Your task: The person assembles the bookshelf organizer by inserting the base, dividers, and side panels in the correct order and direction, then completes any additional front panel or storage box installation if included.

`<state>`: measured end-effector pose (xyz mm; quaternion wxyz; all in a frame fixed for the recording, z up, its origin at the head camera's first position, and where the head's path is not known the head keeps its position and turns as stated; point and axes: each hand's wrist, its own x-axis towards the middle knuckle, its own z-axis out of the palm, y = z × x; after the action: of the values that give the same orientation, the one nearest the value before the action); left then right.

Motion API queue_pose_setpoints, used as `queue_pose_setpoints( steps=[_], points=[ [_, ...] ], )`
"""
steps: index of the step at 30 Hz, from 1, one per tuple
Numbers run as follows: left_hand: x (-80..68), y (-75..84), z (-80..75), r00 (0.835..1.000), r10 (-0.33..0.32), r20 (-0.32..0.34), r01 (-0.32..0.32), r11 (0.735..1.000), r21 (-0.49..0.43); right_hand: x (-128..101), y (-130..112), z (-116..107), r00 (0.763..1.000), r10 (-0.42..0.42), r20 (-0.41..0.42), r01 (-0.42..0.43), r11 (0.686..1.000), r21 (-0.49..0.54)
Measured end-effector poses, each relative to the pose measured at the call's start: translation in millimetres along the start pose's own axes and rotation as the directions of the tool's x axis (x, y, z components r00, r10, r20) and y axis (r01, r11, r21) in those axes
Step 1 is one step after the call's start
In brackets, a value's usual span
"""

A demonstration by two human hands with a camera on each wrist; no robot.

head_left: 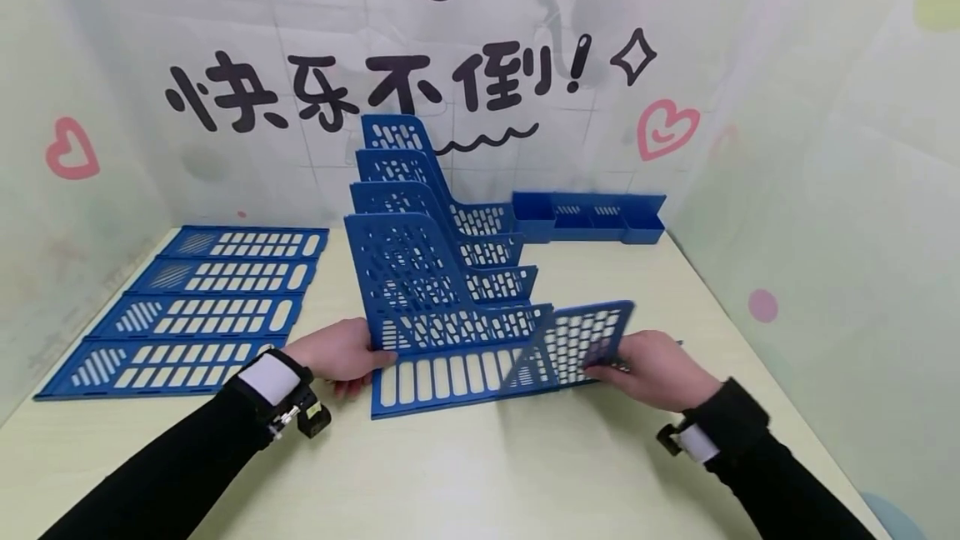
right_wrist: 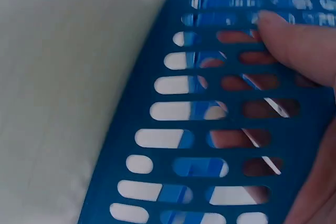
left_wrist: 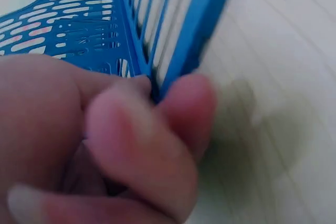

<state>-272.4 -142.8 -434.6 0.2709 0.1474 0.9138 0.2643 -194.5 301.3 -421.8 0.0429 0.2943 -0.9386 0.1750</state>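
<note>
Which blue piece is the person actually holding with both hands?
Start at the stepped blue rack mid-table. Just before it, the nearest slotted panel is gripped by the left hand and right hand. Unlike the flat panels lying left, it is held.

Four flat blue slotted plastic panels lie in a row on the pale table, a blue compartmented plastic tray by the wall.

Blue slotted plastic panel, tilted against the divider rack's front.
</note>
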Motion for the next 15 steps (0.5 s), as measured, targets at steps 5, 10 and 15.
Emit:
queue_pose_setpoints(
  steps=[5,10,15],
  points=[
    [0.4,3.1,1.8,0.999,-0.035,0.009,0.036,0.999,-0.021,36.9,-50.4,34.7,0.981,-0.170,-0.098,0.163,0.984,-0.077],
    [1.7,2.4,3.0,1.000,-0.009,-0.005,0.009,0.998,-0.055,72.2,-95.9,59.8,0.966,-0.210,-0.153,0.189,0.972,-0.141],
    [1.1,3.1,1.5,1.000,0.017,-0.014,-0.018,0.995,-0.094,79.3,-110.4,65.0,0.976,-0.135,-0.174,0.112,0.984,-0.136]
  ],
)
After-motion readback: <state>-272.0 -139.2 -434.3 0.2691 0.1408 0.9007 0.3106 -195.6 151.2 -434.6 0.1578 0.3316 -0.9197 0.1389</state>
